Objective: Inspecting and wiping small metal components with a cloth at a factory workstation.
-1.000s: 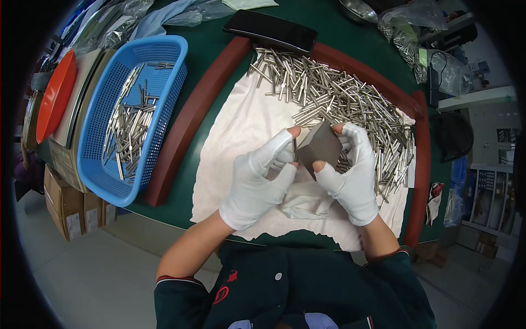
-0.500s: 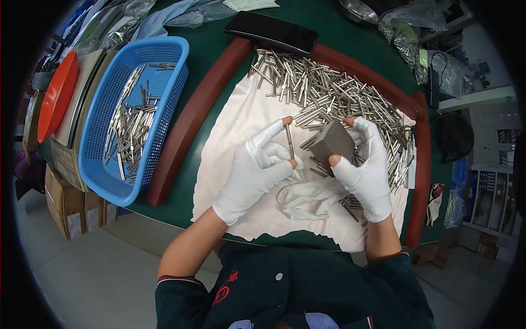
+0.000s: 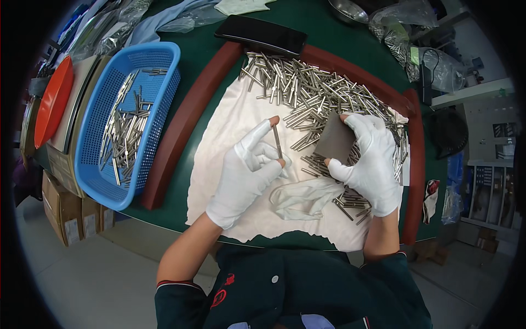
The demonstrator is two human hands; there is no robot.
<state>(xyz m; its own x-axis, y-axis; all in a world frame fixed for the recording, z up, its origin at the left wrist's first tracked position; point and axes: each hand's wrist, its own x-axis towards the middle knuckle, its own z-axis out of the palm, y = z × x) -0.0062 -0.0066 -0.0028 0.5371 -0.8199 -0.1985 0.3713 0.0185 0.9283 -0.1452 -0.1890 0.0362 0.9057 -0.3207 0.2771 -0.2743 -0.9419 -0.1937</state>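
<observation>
My left hand (image 3: pixel 245 174), in a white glove with bare fingertips, pinches a slim metal pin (image 3: pixel 278 141) by its two ends, between forefinger and thumb. My right hand (image 3: pixel 371 162), gloved the same way, grips a dark grey rectangular block (image 3: pixel 335 140) by its edges, its broad flat face showing. Pin and block are apart. Beyond and around the block lies a heap of loose metal pins (image 3: pixel 307 90) on a pale cloth (image 3: pixel 216 148). Between my wrists rests a crumpled white glove or rag (image 3: pixel 304 198), with several pins beside it.
Dark red rails (image 3: pixel 189 129) border the cloth. A black phone-like slab (image 3: pixel 260 36) leans on the far rail. At left stands a blue perforated basket (image 3: pixel 90 175) holding pins, beside a red-orange dish (image 3: pixel 53 103). Plastic bags (image 3: pixel 408 22) and a metal bowl (image 3: pixel 349 11) occupy the far right.
The block has turned in my right hand, so its broad face shows instead of a corner. My hands are slightly farther apart. The left keeps its pin, and the whole view has shifted a little.
</observation>
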